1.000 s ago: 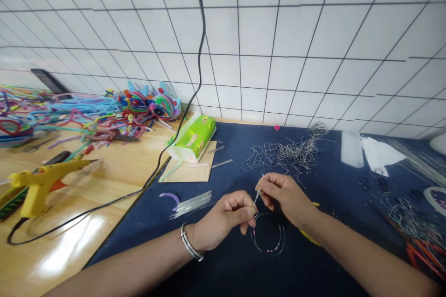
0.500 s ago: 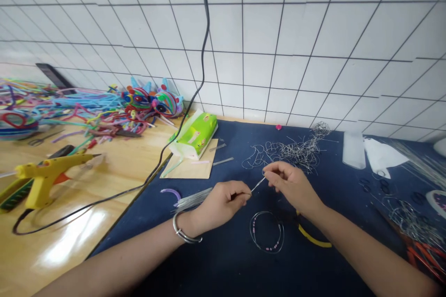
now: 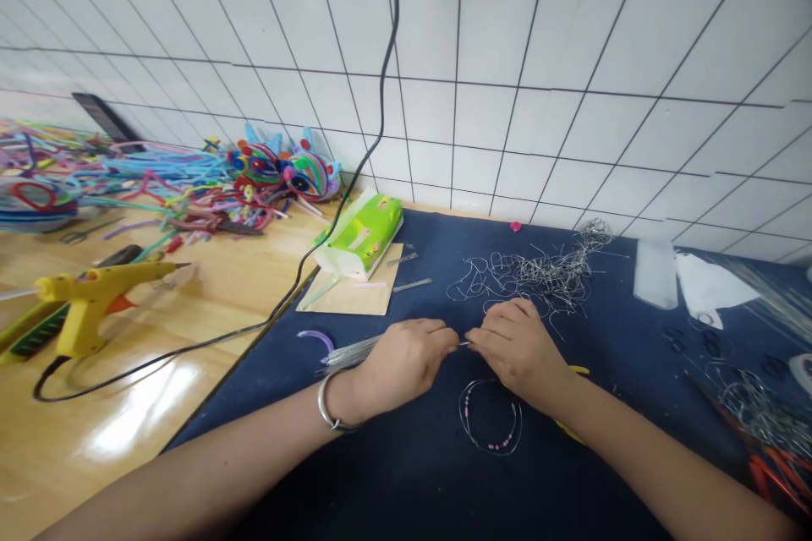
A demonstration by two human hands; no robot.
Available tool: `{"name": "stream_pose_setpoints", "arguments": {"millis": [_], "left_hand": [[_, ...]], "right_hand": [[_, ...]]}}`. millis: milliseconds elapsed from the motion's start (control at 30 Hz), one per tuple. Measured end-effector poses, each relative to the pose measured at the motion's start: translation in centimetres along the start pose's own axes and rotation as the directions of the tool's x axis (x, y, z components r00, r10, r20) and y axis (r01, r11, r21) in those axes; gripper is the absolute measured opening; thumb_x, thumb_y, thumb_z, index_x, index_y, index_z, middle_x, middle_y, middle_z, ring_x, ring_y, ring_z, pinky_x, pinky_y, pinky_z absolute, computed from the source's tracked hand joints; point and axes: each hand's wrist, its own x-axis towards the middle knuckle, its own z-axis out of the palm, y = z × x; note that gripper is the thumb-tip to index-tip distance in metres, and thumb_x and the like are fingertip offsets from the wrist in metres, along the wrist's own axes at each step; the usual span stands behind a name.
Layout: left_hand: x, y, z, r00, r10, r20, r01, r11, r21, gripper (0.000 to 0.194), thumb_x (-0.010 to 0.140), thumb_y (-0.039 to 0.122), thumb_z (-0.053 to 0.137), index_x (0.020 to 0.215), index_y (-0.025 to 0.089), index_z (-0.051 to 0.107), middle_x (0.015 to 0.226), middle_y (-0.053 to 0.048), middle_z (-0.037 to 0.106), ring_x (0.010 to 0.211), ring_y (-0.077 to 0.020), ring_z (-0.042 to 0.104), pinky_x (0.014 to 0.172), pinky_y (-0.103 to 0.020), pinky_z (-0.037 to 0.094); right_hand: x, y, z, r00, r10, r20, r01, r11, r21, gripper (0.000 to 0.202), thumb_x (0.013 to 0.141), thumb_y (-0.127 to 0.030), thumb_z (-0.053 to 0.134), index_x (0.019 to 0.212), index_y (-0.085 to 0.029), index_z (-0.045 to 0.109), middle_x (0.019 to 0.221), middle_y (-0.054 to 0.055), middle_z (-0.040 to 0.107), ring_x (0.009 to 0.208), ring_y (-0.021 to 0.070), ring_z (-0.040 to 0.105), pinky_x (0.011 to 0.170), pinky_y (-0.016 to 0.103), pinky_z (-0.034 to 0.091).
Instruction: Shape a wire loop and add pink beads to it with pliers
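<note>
Between my two hands runs a short length of thin silvery wire [image 3: 464,344], pinched at both sides. My left hand [image 3: 409,359] is closed on its left end, with a metal bangle on the wrist. My right hand [image 3: 517,347] grips the other end, fingertips close to those of the left. Just below them a wire ring with pink beads [image 3: 496,445] lies on the dark blue mat [image 3: 406,482]. A bundle of straight wires [image 3: 352,352] rests beside my left hand. Behind my right hand spreads a tangle of wire [image 3: 539,275].
A yellow glue gun [image 3: 95,296] lies on the wooden table at left, near colourful pipe cleaners [image 3: 165,169]. A green tissue pack [image 3: 364,237] sits on brown paper [image 3: 374,300]. A black cable [image 3: 381,93] hangs across. Red-handled pliers [image 3: 777,473] lie at right.
My right hand has come down and turned, its fingers closing on the wire nearer my left hand. The exposed piece of wire is shorter and more level. The view has shifted slightly.
</note>
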Motion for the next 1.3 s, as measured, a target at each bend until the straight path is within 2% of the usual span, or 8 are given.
{"name": "stream_pose_setpoints", "arguments": {"millis": [167,333,533,667,867,1033,1300], "left_hand": [[0.2,-0.5,0.0,1.000,0.005,0.022,-0.004,0.998,-0.060,0.020,0.085,0.010,0.037,0.084,0.015,0.057,0.076,-0.004,0.058,0.072,-0.0152,0.055,0.066,-0.026,0.043],[0.3,-0.8,0.1,0.998,0.038,0.052,-0.032,0.993,-0.117,0.022,0.078,0.001,0.038,0.081,0.015,0.054,0.076,-0.003,0.058,0.074,-0.0144,0.055,0.067,-0.025,0.042],[0.2,-0.8,0.0,0.995,0.071,0.074,-0.064,0.993,-0.097,0.021,0.078,0.001,0.037,0.076,0.015,0.053,0.073,-0.002,0.056,0.072,-0.0141,0.054,0.066,-0.024,0.042],[0.2,-0.7,0.0,0.992,0.080,0.102,-0.076,0.996,-0.042,0.020,0.079,0.003,0.038,0.076,0.015,0.053,0.071,-0.002,0.054,0.071,-0.0148,0.053,0.064,-0.025,0.041],[0.5,-0.7,0.0,0.987,0.114,0.111,-0.100,0.987,-0.122,0.022,0.078,0.001,0.037,0.078,0.015,0.054,0.073,-0.002,0.055,0.072,-0.0139,0.053,0.066,-0.024,0.041],[0.5,-0.6,0.0,0.987,0.106,0.118,-0.089,0.985,-0.147,0.023,0.080,0.001,0.037,0.080,0.015,0.055,0.074,-0.002,0.056,0.073,-0.0136,0.054,0.068,-0.024,0.041],[0.6,-0.6,0.5,0.989,0.089,0.119,-0.078,0.992,-0.096,0.020,0.084,0.008,0.039,0.085,0.015,0.057,0.077,-0.003,0.057,0.074,-0.0142,0.054,0.068,-0.025,0.043]], "right_hand": [[0.0,-0.3,0.1,1.000,0.009,-0.006,-0.009,0.999,0.039,0.019,0.086,-0.017,0.043,0.081,-0.019,0.061,0.069,0.002,0.057,0.082,0.0165,0.046,0.079,0.035,0.027],[-0.2,-0.8,0.5,0.997,0.064,-0.030,-0.060,0.991,0.122,0.019,0.083,-0.015,0.043,0.075,-0.018,0.060,0.066,0.002,0.055,0.079,0.0169,0.046,0.077,0.035,0.028],[-0.5,-0.4,0.7,0.998,0.067,0.019,-0.069,0.987,0.148,0.019,0.083,-0.017,0.044,0.069,-0.017,0.057,0.064,0.001,0.053,0.077,0.0165,0.044,0.075,0.034,0.027],[-0.6,-0.1,0.6,0.998,0.028,0.054,-0.035,0.990,0.137,0.021,0.084,-0.018,0.043,0.069,-0.017,0.058,0.063,0.001,0.051,0.077,0.0166,0.043,0.074,0.034,0.028],[-1.2,0.0,0.4,0.997,0.011,0.081,-0.022,0.990,0.142,0.021,0.084,-0.018,0.042,0.071,-0.017,0.059,0.063,0.002,0.050,0.077,0.0163,0.043,0.073,0.033,0.028],[-1.8,0.1,0.2,0.997,0.033,0.071,-0.043,0.988,0.151,0.021,0.084,-0.018,0.043,0.073,-0.017,0.060,0.063,0.002,0.051,0.076,0.0161,0.043,0.073,0.033,0.029],[-2.3,0.6,0.9,0.997,0.057,0.055,-0.066,0.982,0.178,0.019,0.083,-0.017,0.044,0.071,-0.017,0.059,0.062,0.001,0.049,0.075,0.0155,0.043,0.073,0.033,0.029]]}}
